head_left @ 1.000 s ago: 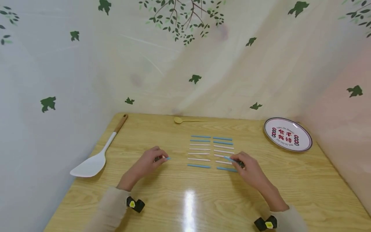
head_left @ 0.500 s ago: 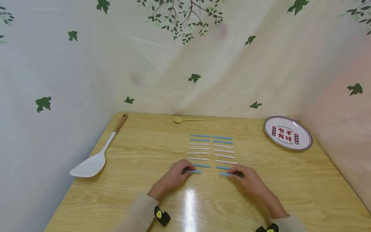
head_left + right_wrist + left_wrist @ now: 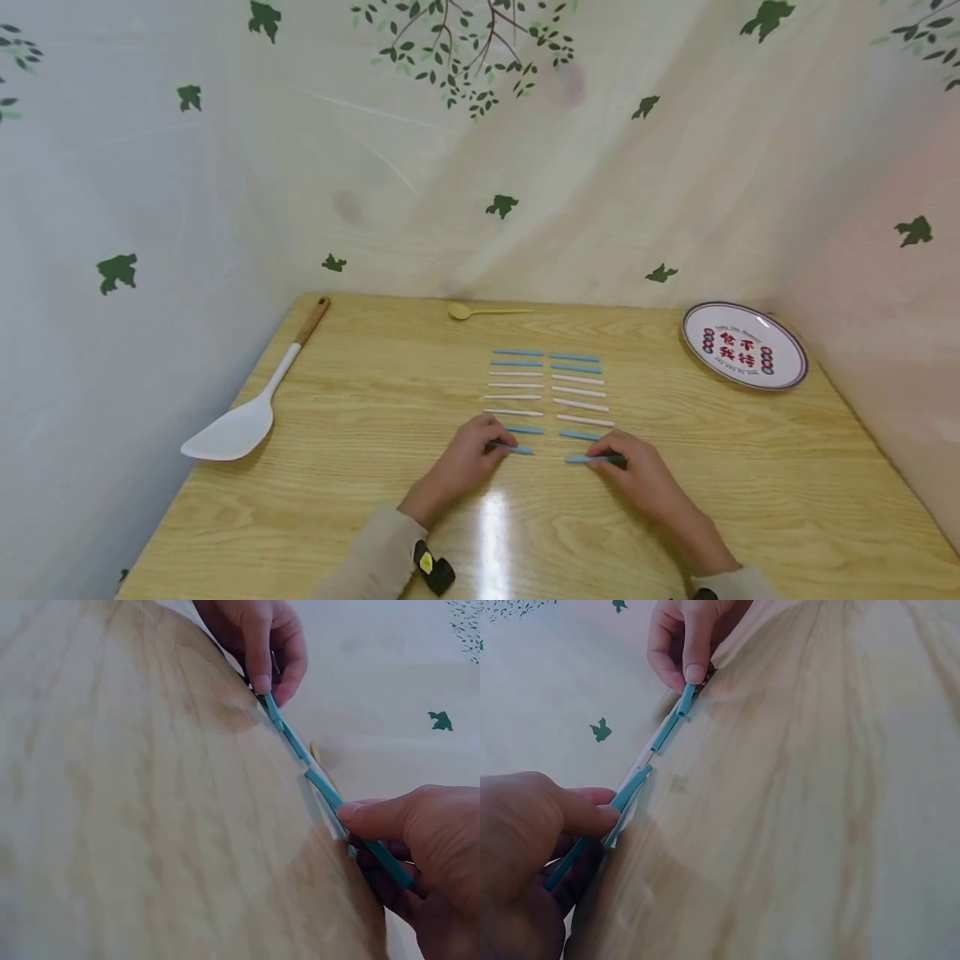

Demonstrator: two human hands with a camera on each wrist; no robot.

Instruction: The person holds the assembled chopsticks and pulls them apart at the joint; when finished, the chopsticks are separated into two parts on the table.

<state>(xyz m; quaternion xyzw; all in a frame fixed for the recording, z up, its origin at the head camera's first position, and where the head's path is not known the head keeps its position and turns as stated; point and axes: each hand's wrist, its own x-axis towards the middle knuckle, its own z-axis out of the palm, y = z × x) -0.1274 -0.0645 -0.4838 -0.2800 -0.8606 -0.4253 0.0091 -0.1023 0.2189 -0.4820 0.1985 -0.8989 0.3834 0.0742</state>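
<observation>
Between thumb and fingers, my left hand [image 3: 471, 460] pinches a thin blue stick [image 3: 630, 789] just above the table, at the near end of the left column. My right hand [image 3: 634, 467] pinches another blue stick [image 3: 324, 785] near the right column's front, its tip facing the left one across a gap. Beyond the hands lie two columns of sticks: blue sticks [image 3: 576, 357] at the far end, pale sticks [image 3: 581, 392] in the middle and a blue stick [image 3: 580, 435] nearest in the right column. The left hand partly covers the nearest blue stick [image 3: 525, 430] of the left column.
A white spatula [image 3: 238, 425] with a wooden handle lies at the table's left edge. A small yellowish spoon [image 3: 461, 312] rests by the back edge. At the back right stands a white plate [image 3: 742, 321] with red lettering. A patterned cloth [image 3: 420, 192] hangs around the table [image 3: 750, 483].
My left hand has come in from the left with its blue stick to the columns' front. The right hand has drawn its blue stick nearer, from over the pale sticks to the right column's front.
</observation>
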